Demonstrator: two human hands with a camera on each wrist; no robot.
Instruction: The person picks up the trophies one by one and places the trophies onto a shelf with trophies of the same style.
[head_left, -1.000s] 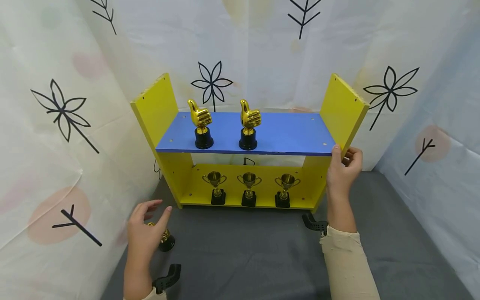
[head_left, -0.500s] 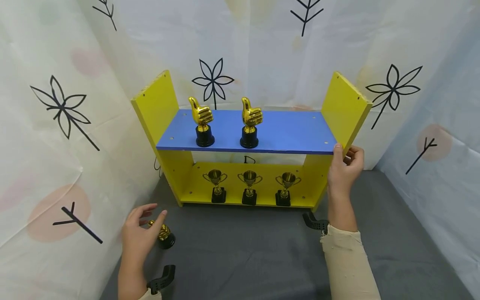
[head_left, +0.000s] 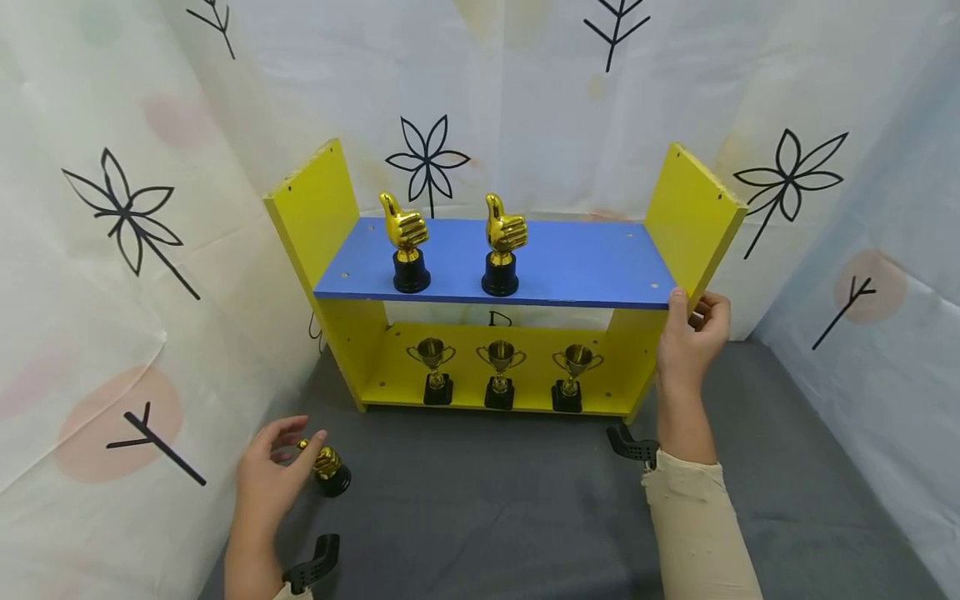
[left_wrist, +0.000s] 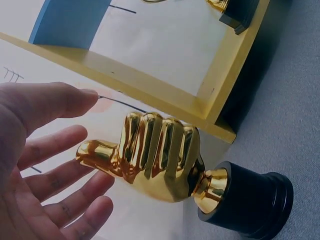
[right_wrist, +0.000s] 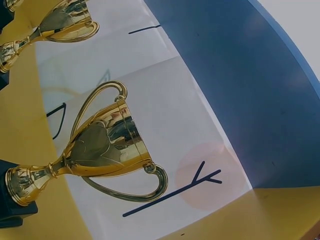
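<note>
A gold thumbs-up trophy (head_left: pixel 327 468) with a round black base stands on the grey cloth, left of the yellow and blue shelf (head_left: pixel 585 262). My left hand (head_left: pixel 268 475) is beside it with fingers spread and relaxed. In the left wrist view its fingertips lie around the gold thumb (left_wrist: pixel 97 152); whether they touch it I cannot tell. My right hand (head_left: pixel 692 337) holds the shelf's right side panel, thumb on the front edge by the blue board and fingers curled at the outer side. Two more thumbs-up trophies (head_left: pixel 410 250) stand on the blue board, at its left and middle.
Three gold cup trophies stand in a row on the yellow lower board: left (head_left: pixel 435 371), middle (head_left: pixel 500 375) and right (head_left: pixel 572 377). Grey cloth (head_left: pixel 480 508) covers the table before the shelf. White printed curtains (head_left: pixel 555 108) enclose the back and sides.
My left hand has drawn back to the left and slightly down, so more of the nearby trophy shows. The right hand keeps its hold on the shelf. The head view has shifted slightly.
</note>
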